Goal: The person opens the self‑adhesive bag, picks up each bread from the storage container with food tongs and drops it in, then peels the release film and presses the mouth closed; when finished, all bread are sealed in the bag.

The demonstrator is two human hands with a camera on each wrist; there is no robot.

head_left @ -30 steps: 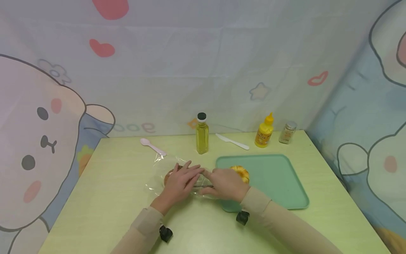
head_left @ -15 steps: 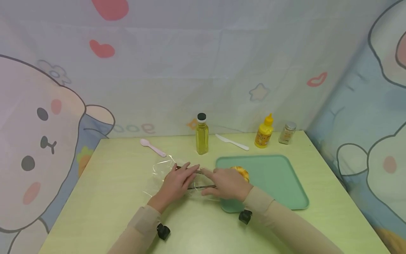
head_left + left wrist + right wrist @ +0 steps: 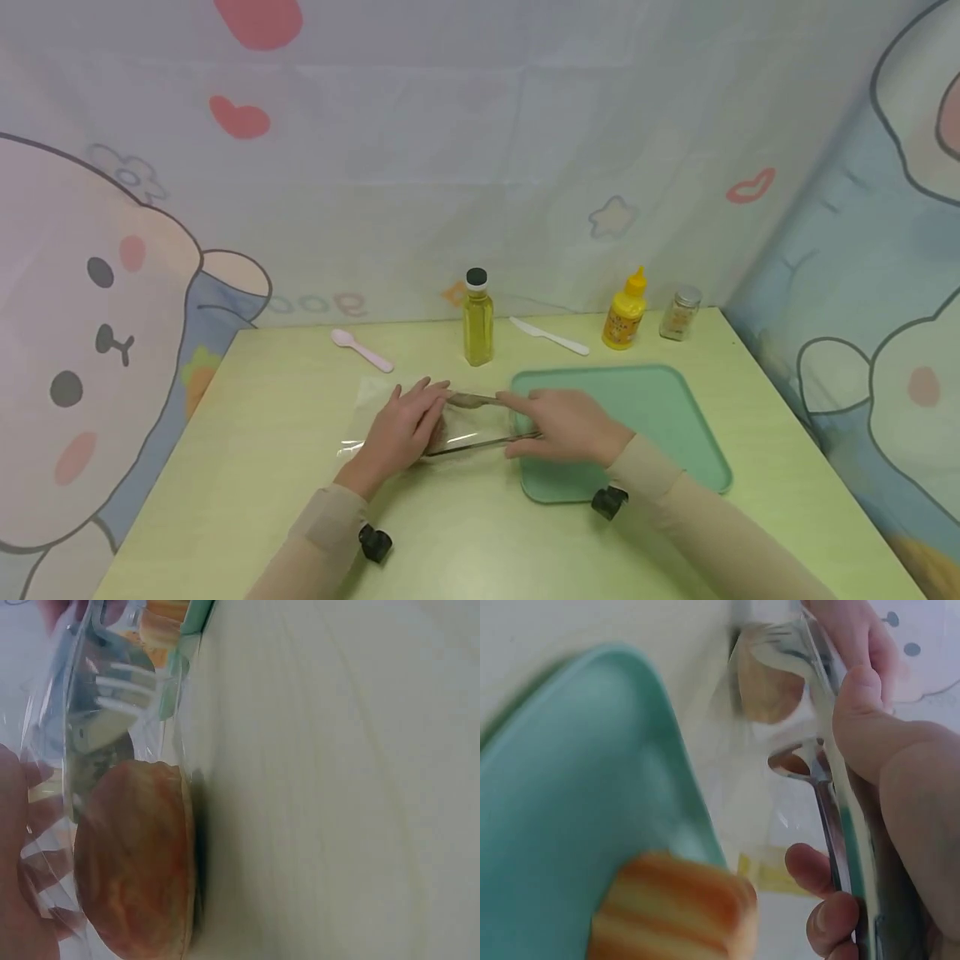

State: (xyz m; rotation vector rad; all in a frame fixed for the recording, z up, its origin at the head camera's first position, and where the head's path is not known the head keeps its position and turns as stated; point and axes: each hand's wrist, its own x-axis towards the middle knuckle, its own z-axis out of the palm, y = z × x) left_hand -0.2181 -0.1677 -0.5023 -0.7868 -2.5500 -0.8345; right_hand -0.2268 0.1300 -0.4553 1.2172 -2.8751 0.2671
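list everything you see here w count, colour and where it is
Table: 1, pale yellow-green, foreground
Backdrop: 1, pale with cartoons, behind
Tray: 1, green, centre right
Pastry: 1, golden-brown, on tray
Plastic bag: 1, clear, centre
Bread: 1, brown, in plastic bag
Tongs: 1, silver, reaching toward bread
Black-capped bottle: 1, yellow-green, back centre
Knife: 1, white, behind tray
Squeeze bottle: 1, yellow, back right
Jar: 1, clear, silver-lidded, far right
Spoon: 1, pale pink, back left
Wrist cameras: 2, black, front
Sleeves: 2, beige, front
Left hand: 1, bare, over bread
Right hand: 1, bare, holding tongs
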